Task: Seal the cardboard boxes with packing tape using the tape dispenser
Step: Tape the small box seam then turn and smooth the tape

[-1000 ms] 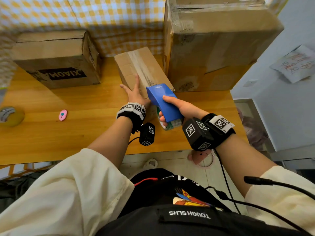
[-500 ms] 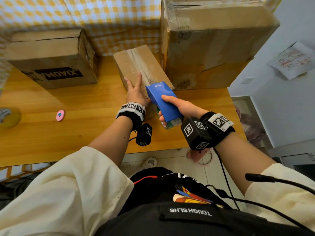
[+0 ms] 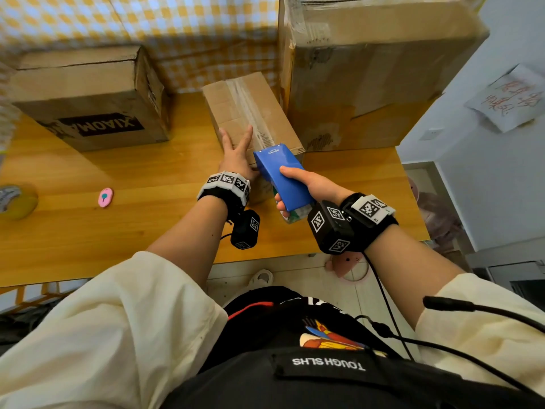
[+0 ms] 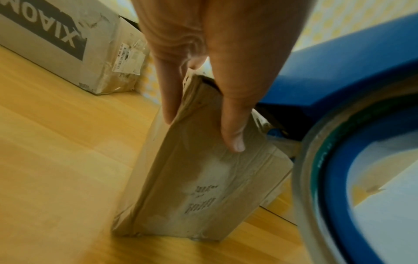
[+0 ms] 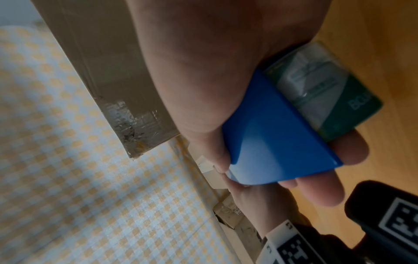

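A small cardboard box (image 3: 250,113) with a tape strip along its top lies mid-table. My left hand (image 3: 236,154) rests on its near end with straight fingers; in the left wrist view the thumb (image 4: 233,135) lies down the box's near face (image 4: 199,178). My right hand (image 3: 312,184) grips a blue tape dispenser (image 3: 280,172), whose nose sits at the near edge of the box top beside the left hand. The right wrist view shows the fingers wrapped round the blue body (image 5: 271,134) and the tape roll (image 5: 321,89).
A box printed XIAOMI (image 3: 91,104) stands at the back left and a large box (image 3: 368,69) at the back right, close beside the small one. A loose tape roll (image 3: 14,200) and a small pink object (image 3: 105,197) lie on the wooden table (image 3: 118,231) at left.
My left hand has slid slightly further onto the box's near end and its fingers have drawn closer together. The dispenser has barely moved.
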